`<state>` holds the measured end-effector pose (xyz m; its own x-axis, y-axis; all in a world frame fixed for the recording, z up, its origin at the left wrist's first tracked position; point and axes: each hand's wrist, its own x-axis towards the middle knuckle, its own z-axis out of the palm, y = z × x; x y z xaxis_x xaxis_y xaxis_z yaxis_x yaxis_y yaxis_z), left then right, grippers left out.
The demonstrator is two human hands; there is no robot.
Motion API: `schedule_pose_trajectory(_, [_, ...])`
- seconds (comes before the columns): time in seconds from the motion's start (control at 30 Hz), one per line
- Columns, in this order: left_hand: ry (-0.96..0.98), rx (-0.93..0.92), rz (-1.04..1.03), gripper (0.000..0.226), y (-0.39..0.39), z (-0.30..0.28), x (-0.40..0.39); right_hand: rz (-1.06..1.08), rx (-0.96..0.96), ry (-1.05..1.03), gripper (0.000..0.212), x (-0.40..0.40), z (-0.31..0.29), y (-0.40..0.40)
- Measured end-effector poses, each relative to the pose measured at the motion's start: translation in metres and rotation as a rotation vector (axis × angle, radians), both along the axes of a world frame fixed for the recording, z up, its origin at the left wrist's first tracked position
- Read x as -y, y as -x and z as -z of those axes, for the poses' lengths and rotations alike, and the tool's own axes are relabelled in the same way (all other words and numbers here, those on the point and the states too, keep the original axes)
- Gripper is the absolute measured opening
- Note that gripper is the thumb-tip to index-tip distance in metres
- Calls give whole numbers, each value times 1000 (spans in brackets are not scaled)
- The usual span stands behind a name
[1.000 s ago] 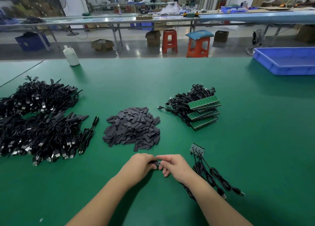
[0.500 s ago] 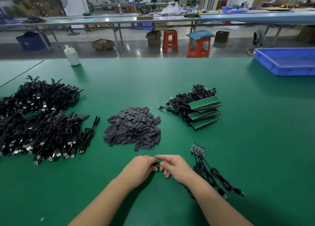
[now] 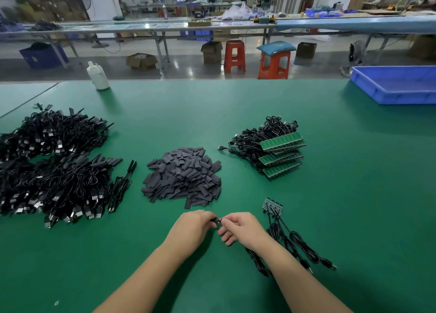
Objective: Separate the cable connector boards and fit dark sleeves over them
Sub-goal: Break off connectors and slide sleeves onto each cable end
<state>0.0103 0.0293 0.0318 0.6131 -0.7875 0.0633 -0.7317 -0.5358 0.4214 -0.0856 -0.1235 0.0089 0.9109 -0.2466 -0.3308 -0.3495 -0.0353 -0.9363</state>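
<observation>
Left hand (image 3: 192, 226) and right hand (image 3: 240, 227) still pinch one small dark sleeved connector (image 3: 219, 221) between fingertips, barely shifted. Sleeve fitting likely continues; green snapped-off board strip (image 3: 272, 205) waits beside.

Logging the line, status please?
Left hand and right hand pinch one small dark piece together. Sleeve pile just beyond. Nothing in the way.

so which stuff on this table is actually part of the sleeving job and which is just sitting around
Part of the job:
- left hand and right hand, pinching a small dark piece between them
- pile of dark sleeves
- stack of green connector boards with cables
- small board strip with cables
- heap of black cables

Just lying about:
- white bottle
- blue tray
</observation>
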Motion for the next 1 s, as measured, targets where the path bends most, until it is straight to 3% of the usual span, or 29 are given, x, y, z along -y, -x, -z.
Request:
schedule_pose_trajectory(0.33, [-35, 50, 100, 22, -2, -1, -1, -55, -27, 93, 21, -3, -8, 2])
schedule_pose_trajectory(0.53, [-183, 187, 143, 20, -2, 0, 3, -61, -27, 106, 23, -2, -8, 3])
schedule_pose_trajectory(0.67, [-293, 265, 184, 31, 2, -1, 5, -90, -30, 160, 30, 0, -7, 3])
schedule_pose_trajectory(0.73, [-263, 334, 224, 37, 3, 0, 5, -92, -21, 166, 31, 0, -7, 3])
schedule_pose_trajectory(0.8, [-78, 369, 253, 48, 3, 7, 4, -78, -3, 130, 30, -1, -9, 4])
schedule_pose_trajectory(0.87, [148, 83, 100, 63, 10, 7, 7, -11, 24, 27, 25, -2, -11, 3])
schedule_pose_trajectory(0.93, [374, -238, -155, 61, 20, 5, 13, 153, 74, -166, 20, -1, -14, 1])
schedule_pose_trajectory(1.0, [410, -486, -314, 54, 29, 3, 19, 375, 172, -464, 19, 1, -17, -3])
